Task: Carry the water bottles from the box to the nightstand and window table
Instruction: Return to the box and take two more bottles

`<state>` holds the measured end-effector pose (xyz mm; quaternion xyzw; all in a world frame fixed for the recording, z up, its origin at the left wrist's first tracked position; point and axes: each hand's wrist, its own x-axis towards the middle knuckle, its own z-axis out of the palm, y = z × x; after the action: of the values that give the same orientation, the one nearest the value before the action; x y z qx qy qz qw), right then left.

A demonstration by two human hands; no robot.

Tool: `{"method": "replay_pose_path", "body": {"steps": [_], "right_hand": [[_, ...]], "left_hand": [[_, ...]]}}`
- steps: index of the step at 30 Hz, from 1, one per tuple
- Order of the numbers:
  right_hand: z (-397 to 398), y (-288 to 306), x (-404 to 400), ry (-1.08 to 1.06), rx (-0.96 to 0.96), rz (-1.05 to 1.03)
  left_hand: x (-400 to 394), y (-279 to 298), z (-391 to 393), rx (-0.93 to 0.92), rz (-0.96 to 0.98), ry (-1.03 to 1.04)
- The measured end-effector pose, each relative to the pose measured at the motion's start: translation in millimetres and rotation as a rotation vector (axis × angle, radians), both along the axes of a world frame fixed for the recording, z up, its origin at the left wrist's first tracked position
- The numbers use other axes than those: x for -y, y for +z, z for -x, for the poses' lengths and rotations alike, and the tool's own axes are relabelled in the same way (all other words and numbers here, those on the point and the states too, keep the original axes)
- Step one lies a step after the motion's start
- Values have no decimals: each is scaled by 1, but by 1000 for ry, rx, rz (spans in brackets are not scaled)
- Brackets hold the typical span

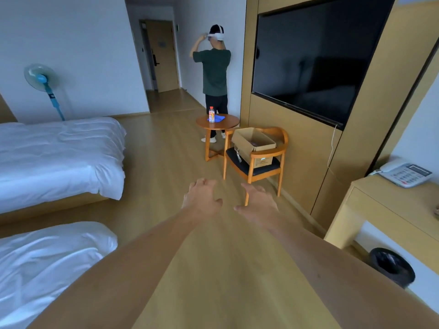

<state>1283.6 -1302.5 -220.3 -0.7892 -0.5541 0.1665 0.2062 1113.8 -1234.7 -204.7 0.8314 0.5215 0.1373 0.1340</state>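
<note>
An open cardboard box [249, 143] sits on the black seat of a wooden armchair [280, 148] against the right wall; its inside is mostly hidden from here. Behind it, one bottle with a red cap [211, 114] stands on a small round wooden table [221, 124] beside a blue cloth [219, 118]. Both my arms stretch forward over the floor. My left hand [200, 195] and my right hand [257, 200] hang empty with relaxed fingers, well short of the chair.
Two white beds [59, 153] fill the left side. A person [215, 72] stands behind the round table. A TV [316, 58] hangs on the right wall; a desk [384, 205] with a telephone [405, 174] and a black bin [392, 267] are at the right. A fan [44, 81] stands far left.
</note>
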Motion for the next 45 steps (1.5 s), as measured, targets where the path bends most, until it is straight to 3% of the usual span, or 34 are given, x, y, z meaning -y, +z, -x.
{"method": "replay_pose_path", "body": {"steps": [15, 29, 45], "right_hand": [[-84, -55, -320, 10, -32, 79], [-179, -50, -603, 5, -78, 143], [-247, -93, -878, -380, -149, 263]], "left_hand": [[-310, -57, -93, -108, 22, -34], [-604, -67, -193, -86, 80, -69], [-944, -122, -319, -93, 161, -399]]}}
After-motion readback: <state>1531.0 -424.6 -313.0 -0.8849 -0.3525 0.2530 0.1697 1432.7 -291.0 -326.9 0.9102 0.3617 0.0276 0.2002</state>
